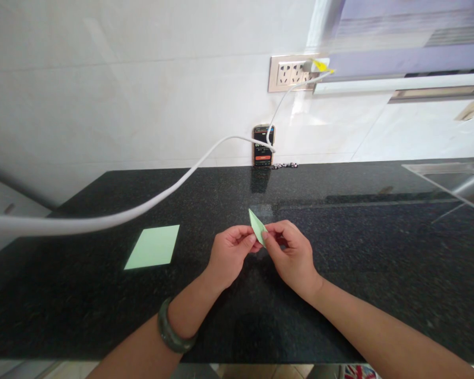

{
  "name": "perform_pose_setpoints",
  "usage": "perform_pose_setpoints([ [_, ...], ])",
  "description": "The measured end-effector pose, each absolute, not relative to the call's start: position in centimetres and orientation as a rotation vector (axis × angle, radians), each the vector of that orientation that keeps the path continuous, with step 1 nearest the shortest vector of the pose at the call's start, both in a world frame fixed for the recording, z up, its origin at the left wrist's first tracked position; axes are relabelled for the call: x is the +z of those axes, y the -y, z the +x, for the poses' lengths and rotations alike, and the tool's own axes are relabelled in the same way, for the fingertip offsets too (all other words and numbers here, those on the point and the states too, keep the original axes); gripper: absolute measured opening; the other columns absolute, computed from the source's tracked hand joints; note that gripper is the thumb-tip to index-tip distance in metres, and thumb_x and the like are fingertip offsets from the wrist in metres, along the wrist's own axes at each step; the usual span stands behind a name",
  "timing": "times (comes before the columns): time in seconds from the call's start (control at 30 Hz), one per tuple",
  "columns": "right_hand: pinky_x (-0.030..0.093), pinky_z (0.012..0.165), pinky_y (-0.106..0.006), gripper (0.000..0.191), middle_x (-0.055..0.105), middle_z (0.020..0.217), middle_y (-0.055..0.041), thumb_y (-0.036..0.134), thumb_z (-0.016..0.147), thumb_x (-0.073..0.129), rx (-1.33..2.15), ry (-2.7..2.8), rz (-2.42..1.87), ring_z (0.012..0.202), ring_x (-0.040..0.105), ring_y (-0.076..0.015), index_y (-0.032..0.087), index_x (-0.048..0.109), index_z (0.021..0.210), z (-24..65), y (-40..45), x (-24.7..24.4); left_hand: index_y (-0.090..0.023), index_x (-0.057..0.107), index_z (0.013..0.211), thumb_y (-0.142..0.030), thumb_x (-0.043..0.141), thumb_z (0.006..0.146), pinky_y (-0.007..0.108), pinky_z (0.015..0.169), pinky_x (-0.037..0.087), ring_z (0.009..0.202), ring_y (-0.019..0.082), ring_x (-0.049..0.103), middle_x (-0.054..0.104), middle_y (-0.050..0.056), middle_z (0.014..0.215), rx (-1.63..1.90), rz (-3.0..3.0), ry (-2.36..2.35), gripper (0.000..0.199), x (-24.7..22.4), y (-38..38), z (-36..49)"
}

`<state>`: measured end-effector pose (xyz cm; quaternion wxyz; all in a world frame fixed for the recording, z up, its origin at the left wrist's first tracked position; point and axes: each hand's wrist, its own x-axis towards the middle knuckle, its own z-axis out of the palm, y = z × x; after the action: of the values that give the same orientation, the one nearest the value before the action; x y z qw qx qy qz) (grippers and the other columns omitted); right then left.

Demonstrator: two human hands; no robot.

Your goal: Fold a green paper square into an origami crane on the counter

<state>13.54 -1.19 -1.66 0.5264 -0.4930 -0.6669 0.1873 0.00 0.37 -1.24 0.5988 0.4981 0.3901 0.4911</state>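
Between my two hands, above the dark countertop (256, 326), is a small folded piece of light green paper (256, 225), its pointed end up. My left hand (231, 254) pinches its lower left part between thumb and fingers. On the other side, my right hand (294, 255) grips the lower right edge, thumb in front. The fingertips of both hands nearly meet at the paper's lower end. A flat light green sheet (154, 247) lies on the counter to the left of my hands.
A phone (263, 146) leans upright against the white wall, with a beaded strap (285, 166) beside it. A white cable (161, 197) crosses the view at the left. The wall socket (288, 73) holds a plug. A sink edge (450, 187) shows at the right.
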Motion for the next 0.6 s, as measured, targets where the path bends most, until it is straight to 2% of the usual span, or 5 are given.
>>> perform_pose_setpoints([
  [0.13, 0.043, 0.058, -0.025, 0.011, 0.053, 0.077, -0.0023, 0.016, 0.08, 0.05, 0.426, 1.606, -1.151, 0.066, 0.051, -0.0119, 0.018, 0.058, 0.087, 13.53, 1.17, -1.67, -0.012, 0.065, 0.083, -0.024, 0.061, 0.071, 0.028, 0.067, 0.05, 0.066, 0.013, 0.061, 0.067, 0.005, 0.075, 1.154, 1.183, -0.938, 0.017, -1.36, -0.41, -0.06],
  [0.3, 0.042, 0.057, -0.025, 0.011, 0.052, 0.075, -0.0024, 0.015, 0.079, 0.052, 0.393, 1.626, -1.129, 0.066, 0.05, -0.0118, 0.017, 0.06, 0.086, 13.46, 1.33, -1.46, -0.014, 0.067, 0.08, -0.026, 0.063, 0.069, 0.025, 0.061, 0.047, 0.065, 0.013, 0.059, 0.067, 0.005, 0.074, 1.184, 1.324, -1.048, 0.017, -1.54, -0.5, -0.21],
  [0.6, 0.044, 0.058, -0.025, 0.014, 0.054, 0.074, -0.0027, 0.013, 0.078, 0.053, 0.374, 1.632, -1.057, 0.066, 0.052, -0.0116, 0.017, 0.062, 0.087, 13.4, 1.31, -1.18, -0.015, 0.067, 0.082, -0.027, 0.062, 0.071, 0.028, 0.07, 0.048, 0.072, 0.016, 0.06, 0.068, 0.006, 0.081, 1.219, 1.443, -1.069, 0.017, -1.8, -0.47, -0.36],
])
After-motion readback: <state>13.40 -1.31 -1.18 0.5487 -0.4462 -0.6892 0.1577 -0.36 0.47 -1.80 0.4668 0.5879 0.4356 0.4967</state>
